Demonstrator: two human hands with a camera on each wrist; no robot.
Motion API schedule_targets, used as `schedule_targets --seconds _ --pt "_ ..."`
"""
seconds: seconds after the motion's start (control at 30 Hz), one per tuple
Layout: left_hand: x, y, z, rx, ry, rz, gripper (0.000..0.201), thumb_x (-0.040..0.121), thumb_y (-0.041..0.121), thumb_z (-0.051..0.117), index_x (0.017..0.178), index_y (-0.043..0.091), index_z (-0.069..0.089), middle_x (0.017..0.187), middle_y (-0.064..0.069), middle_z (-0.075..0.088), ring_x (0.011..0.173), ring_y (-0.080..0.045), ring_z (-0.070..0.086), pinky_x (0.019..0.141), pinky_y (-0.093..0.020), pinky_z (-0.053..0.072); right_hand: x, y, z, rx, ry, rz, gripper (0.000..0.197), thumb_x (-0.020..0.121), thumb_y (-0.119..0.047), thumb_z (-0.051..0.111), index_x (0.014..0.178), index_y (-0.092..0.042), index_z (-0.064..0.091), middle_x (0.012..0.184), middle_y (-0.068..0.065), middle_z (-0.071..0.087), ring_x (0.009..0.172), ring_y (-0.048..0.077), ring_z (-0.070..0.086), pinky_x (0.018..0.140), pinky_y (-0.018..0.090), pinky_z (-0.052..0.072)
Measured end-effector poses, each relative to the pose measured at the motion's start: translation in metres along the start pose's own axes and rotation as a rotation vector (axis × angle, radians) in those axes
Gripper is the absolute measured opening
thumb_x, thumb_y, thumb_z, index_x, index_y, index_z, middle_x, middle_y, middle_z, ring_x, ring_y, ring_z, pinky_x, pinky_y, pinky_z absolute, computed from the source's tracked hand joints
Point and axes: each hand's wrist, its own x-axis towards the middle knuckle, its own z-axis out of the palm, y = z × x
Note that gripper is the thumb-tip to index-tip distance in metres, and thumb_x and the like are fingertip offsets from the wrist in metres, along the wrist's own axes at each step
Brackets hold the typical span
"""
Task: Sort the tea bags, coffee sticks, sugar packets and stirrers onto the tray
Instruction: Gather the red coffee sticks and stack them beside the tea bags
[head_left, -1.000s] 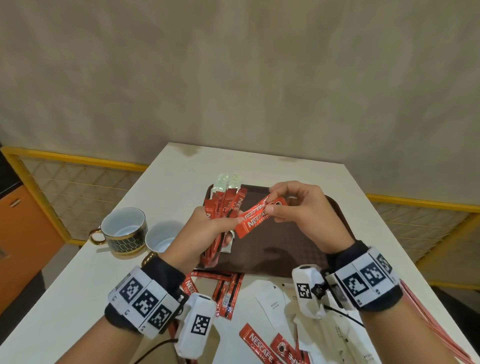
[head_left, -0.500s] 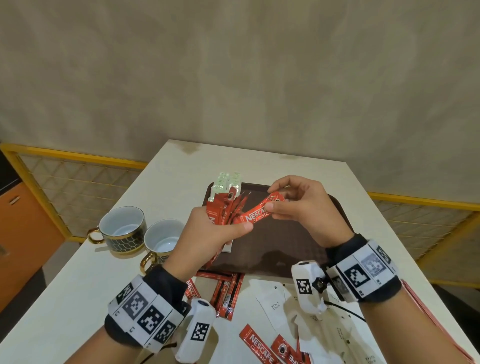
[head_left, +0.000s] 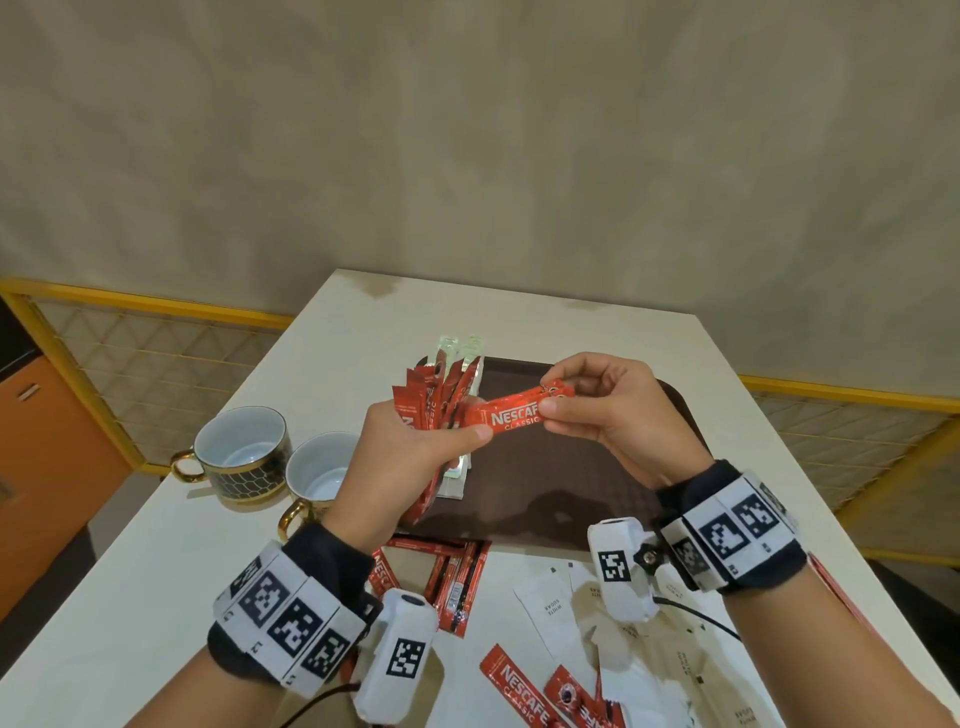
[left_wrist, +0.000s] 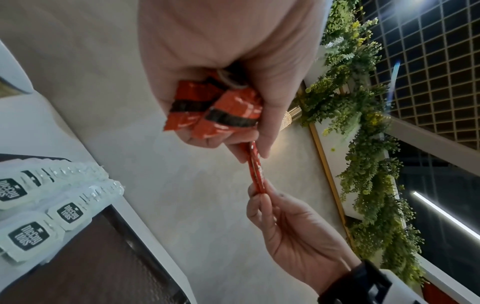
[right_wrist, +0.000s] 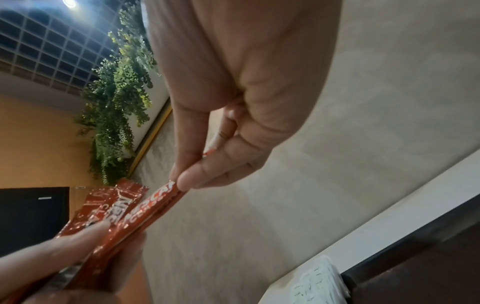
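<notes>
Above the dark brown tray (head_left: 545, 483), my left hand (head_left: 410, 457) grips a fanned bundle of red coffee sticks (head_left: 431, 405). Its thumb also pins the near end of one more red coffee stick (head_left: 514, 415). My right hand (head_left: 602, 410) pinches the far end of that stick between thumb and fingertips, holding it level. The left wrist view shows the bundle's ends (left_wrist: 213, 111) in my left palm and the single stick (left_wrist: 257, 170) stretched to my right hand (left_wrist: 285, 226). Pale tea bags (left_wrist: 39, 216) lie on the tray's left side. In the right wrist view my right fingertips (right_wrist: 187, 181) clamp the stick (right_wrist: 145, 214).
Two empty cups (head_left: 244, 457) stand left of the tray on the white table (head_left: 156, 571). More red coffee sticks (head_left: 457, 577) and white sugar packets (head_left: 550, 608) lie scattered at the near edge. A yellow railing (head_left: 135, 306) runs behind the table.
Both hands have risen slightly above the tray. The single stick now lies more level, with its near end drawn against the bundle under my left thumb.
</notes>
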Motion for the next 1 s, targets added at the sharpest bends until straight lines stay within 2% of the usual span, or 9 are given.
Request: schedule_targets --seconds 0.07,0.23,0.37,0.43,0.57,0.63,0.8,0.9,1.0 --pt "-0.001 0.002 0.003 0.019 0.030 0.026 0.017 0.078 0.027 0.078 0.093 0.027 0.069 0.085 0.002 0.073 0.082 -0.014 0.070 0.075 -0.028 0.055 0.002 0.001 0.000 0.007 0.004 0.001 0.017 0.078 0.000 0.071 0.094 -0.001 0.065 0.088 0.011 0.071 0.089 0.022 0.071 0.066 0.022 0.059" --pt "0.002 0.001 0.003 0.049 0.066 0.008 0.015 0.078 0.025 0.079 0.089 0.025 0.069 0.086 -0.002 0.074 0.081 -0.016 0.071 0.075 -0.029 0.056 0.004 0.002 0.001 -0.027 -0.029 0.036 0.017 0.079 0.002 0.070 0.095 -0.001 0.065 0.092 0.014 0.070 0.091 0.024 0.071 0.069 0.023 0.059" --pt "0.005 -0.004 0.000 0.102 0.074 0.000 0.012 0.078 0.022 0.080 0.086 0.025 0.071 0.085 -0.002 0.075 0.081 -0.017 0.071 0.073 -0.026 0.054 0.013 -0.005 -0.006 -0.461 -0.039 -0.039 0.021 0.078 -0.008 0.077 0.097 -0.011 0.071 0.094 -0.001 0.074 0.091 0.009 0.068 0.077 0.018 0.052" --pt "0.007 -0.007 0.001 0.141 0.062 -0.001 0.013 0.078 0.022 0.080 0.084 0.028 0.070 0.085 -0.001 0.075 0.080 -0.016 0.071 0.072 -0.025 0.054 0.018 -0.009 -0.001 -0.690 -0.128 -0.089 0.026 0.078 -0.014 0.079 0.102 -0.020 0.071 0.097 -0.010 0.073 0.091 -0.002 0.065 0.077 0.013 0.048" --pt "0.015 -0.012 0.006 0.174 0.033 -0.044 0.017 0.076 0.025 0.081 0.090 0.026 0.072 0.088 0.001 0.075 0.084 -0.014 0.071 0.082 -0.032 0.057 0.030 -0.005 0.016 -0.904 -0.317 -0.136 0.015 0.079 -0.012 0.077 0.092 -0.019 0.075 0.084 -0.012 0.071 0.078 -0.002 0.065 0.073 0.010 0.049" --pt "0.022 -0.016 0.006 0.157 0.056 -0.090 0.021 0.076 0.028 0.082 0.094 0.023 0.073 0.089 0.001 0.075 0.086 -0.014 0.071 0.084 -0.034 0.056 0.048 0.003 0.011 -0.967 -0.263 -0.135 0.011 0.078 -0.013 0.077 0.085 -0.021 0.073 0.079 -0.013 0.069 0.073 -0.002 0.063 0.069 0.009 0.046" --pt "0.028 -0.024 0.009 0.073 0.108 -0.136 0.019 0.076 0.021 0.081 0.094 0.021 0.074 0.087 0.007 0.075 0.085 -0.008 0.070 0.076 -0.022 0.052 0.124 0.044 -0.025 -1.143 0.040 -0.035 0.016 0.078 -0.007 0.074 0.083 -0.021 0.067 0.083 -0.001 0.066 0.079 0.016 0.062 0.073 0.027 0.049" --pt "0.027 -0.031 0.012 0.038 0.068 -0.176 0.017 0.076 0.019 0.081 0.092 0.021 0.075 0.085 0.008 0.076 0.078 -0.008 0.071 0.068 -0.019 0.053 0.164 0.068 -0.038 -1.208 0.089 0.068 0.020 0.077 -0.004 0.071 0.081 -0.022 0.063 0.090 0.005 0.068 0.086 0.023 0.064 0.080 0.036 0.055" --pt "0.033 -0.038 0.013 0.015 0.056 -0.229 0.017 0.076 0.021 0.081 0.092 0.023 0.075 0.087 0.010 0.076 0.081 -0.007 0.071 0.072 -0.021 0.053 0.197 0.088 -0.039 -1.233 0.104 0.096 0.022 0.076 -0.001 0.068 0.078 -0.022 0.061 0.091 0.007 0.069 0.087 0.026 0.065 0.078 0.036 0.055"
